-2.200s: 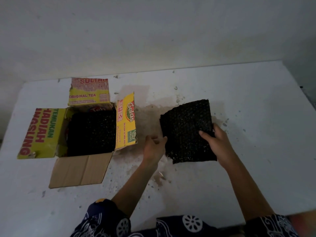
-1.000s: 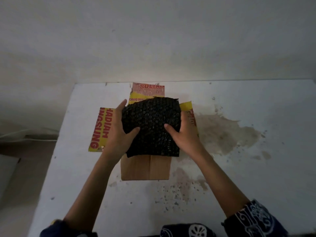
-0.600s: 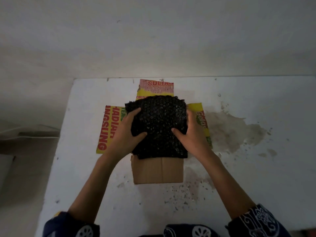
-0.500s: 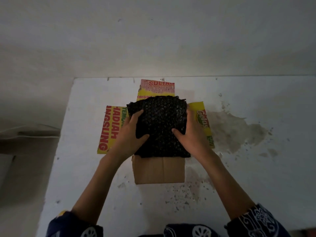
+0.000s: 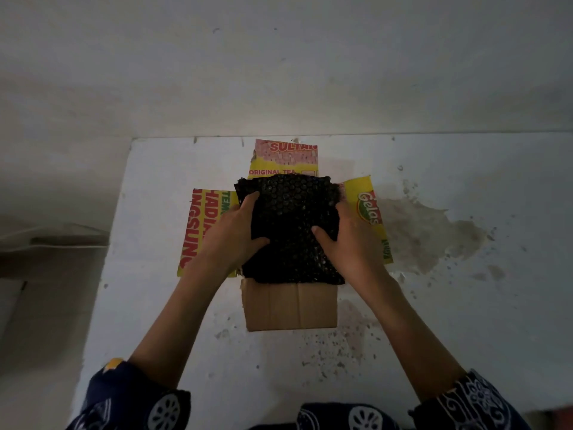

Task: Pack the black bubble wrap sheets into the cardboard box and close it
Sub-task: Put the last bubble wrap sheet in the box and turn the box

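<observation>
A stack of black bubble wrap sheets (image 5: 291, 225) lies over the mouth of the open cardboard box (image 5: 290, 308), covering its inside. My left hand (image 5: 231, 240) grips the stack's left edge, thumb on top. My right hand (image 5: 350, 243) grips the right edge the same way. All the box flaps are spread out flat: a yellow one with red letters (image 5: 198, 231) on the left, a yellow one on the right (image 5: 369, 212), a pink and yellow one at the back (image 5: 285, 158), a plain brown one in front.
The box sits on a white table (image 5: 465, 321) with a brownish stain (image 5: 424, 237) to the right of the box. The table's left edge runs close to the box; a wall rises behind the far edge.
Both hands carried the bubble wrap stack from the table's right side over the box and have lowered it onto the opening, pressing slightly down.
</observation>
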`<state>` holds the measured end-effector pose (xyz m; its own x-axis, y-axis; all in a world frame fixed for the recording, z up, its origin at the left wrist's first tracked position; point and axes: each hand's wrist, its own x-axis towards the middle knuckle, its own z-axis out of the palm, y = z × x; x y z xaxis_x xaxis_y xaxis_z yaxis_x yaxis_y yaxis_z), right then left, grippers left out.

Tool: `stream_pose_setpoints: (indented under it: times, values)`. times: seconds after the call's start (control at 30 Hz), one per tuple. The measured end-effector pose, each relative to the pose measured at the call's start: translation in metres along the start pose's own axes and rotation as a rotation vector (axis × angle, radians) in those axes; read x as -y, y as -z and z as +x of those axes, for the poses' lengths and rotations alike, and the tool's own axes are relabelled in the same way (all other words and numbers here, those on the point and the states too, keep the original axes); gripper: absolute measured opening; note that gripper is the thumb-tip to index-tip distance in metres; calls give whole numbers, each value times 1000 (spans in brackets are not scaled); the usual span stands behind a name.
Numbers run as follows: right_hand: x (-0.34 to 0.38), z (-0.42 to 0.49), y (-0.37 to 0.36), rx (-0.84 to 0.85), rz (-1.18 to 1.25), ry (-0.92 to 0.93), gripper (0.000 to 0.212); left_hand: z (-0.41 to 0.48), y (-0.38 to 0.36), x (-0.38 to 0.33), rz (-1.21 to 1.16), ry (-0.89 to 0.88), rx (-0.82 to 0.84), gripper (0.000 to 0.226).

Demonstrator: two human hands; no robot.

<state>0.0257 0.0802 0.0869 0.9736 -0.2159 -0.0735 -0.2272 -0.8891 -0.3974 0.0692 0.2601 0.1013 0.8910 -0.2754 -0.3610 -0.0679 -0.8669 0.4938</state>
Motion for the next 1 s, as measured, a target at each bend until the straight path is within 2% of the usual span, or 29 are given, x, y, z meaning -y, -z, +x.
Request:
stream_pose_setpoints:
  times: [0.07,0.17,0.23,0.3,0.37,0.47,0.73,0.9,1.0]
  values:
    - [-1,-3,3,-102,-59,24,65,-9,1,-5,107,12,-135,89]
    - [-1,-2,8,-218,-133,264,65,-14,2,-7,261,-157,-305,87]
    - [-3,4,9,-133,-226,439,67,-8,-1,0,350,-305,-250,86]
    - [-6,11,4,28,-331,527,76,4,-7,11,490,-380,-144,90]
    - [-10,18,-6,180,-434,540,85,15,-15,22,628,-413,-76,99]
    - [-15,19,-22,271,-547,531,90,23,-23,31,765,-441,-50,108]
    - [-7,28,-30,465,-881,518,92,32,-35,21,1071,-332,142,102]
    - [-4,30,-45,442,-1064,521,92,34,-36,17,1139,-311,172,99]
    - [-2,31,-51,446,-1075,502,90,30,-30,17,1027,-357,158,91]
